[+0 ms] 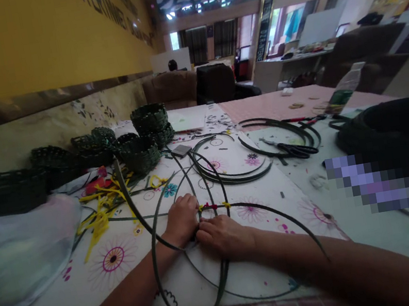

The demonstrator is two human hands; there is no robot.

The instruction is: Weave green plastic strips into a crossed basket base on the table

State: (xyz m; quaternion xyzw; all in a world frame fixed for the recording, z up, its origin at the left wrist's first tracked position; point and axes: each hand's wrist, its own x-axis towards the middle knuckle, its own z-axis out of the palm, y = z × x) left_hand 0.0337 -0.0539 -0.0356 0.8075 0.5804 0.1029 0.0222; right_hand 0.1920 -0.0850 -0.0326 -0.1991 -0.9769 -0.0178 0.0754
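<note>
Long dark green flat strips cross each other in front of me, their free ends curling over the flowered tablecloth. Small yellow ties and a red tie mark the crossings. My left hand is closed on the strips just left of the ties, fingers bent. Right beside it, my right hand pinches the strips below the ties. The fingertips of both hands nearly meet, and the exact spot they grip is partly hidden.
Woven green baskets stand at the back left, near loose yellow strips and a plastic bag. A small grey block lies ahead. To the right are coiled strips, black-handled scissors, a bottle and a large dark coil.
</note>
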